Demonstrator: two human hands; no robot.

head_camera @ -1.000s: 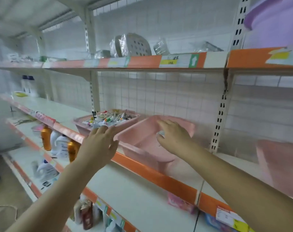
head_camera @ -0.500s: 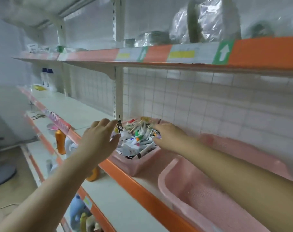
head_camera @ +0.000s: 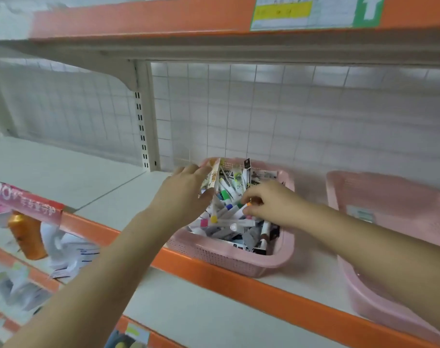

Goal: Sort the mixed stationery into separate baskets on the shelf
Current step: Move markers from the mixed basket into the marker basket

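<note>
both hands (head_camera: 186, 194) now inside stationery basket (head_camera: 241, 262), red "100" shelf banner (head_camera: 20, 200)

White tiled wall (head_camera: 276, 109) with thin dark grout lines behind shop shelving. Cream slotted upright (head_camera: 143, 126) with bracket under upper shelf (head_camera: 188, 50). Orange edge strips (head_camera: 143, 18) along shelf fronts, yellow-and-green price label (head_camera: 314, 12) on the top one. Pale middle shelf board (head_camera: 63, 172). Lower shelves at left, blurred. Soft, even light.

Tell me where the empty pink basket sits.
In the head view, the empty pink basket sits at the right on the same shelf, beside the stationery-filled basket.
</note>
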